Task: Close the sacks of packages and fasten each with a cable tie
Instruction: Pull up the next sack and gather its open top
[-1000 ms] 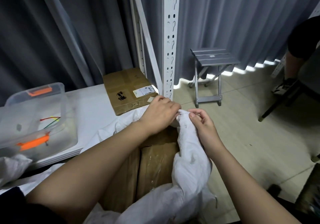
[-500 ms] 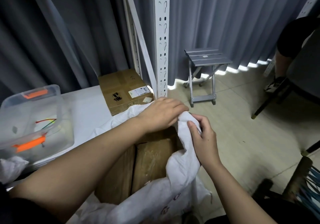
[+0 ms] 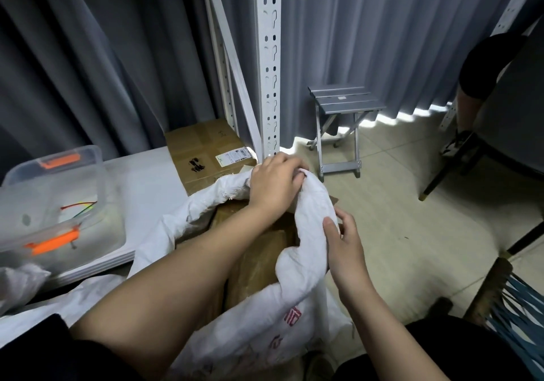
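A white woven sack (image 3: 250, 330) stands open in front of me with brown cardboard packages (image 3: 253, 265) showing inside. My left hand (image 3: 273, 183) grips the bunched far end of the sack's rim. My right hand (image 3: 343, 242) holds the gathered white fabric lower down on the right side, thumb against the cloth. Coloured cable ties (image 3: 78, 208) lie in a clear plastic bin (image 3: 53, 204) with orange latches at the left.
The bin sits on a white table (image 3: 147, 186). A brown cardboard box (image 3: 206, 151) lies beyond the sack beside a white shelving post (image 3: 269, 65). A grey folding stool (image 3: 344, 127) stands on the tiled floor. Another person and chair legs (image 3: 482, 115) are at the right.
My right hand slid down the gathered sack fabric, away from my left hand, which stays gripping the top of the rim. The view tilted slightly.
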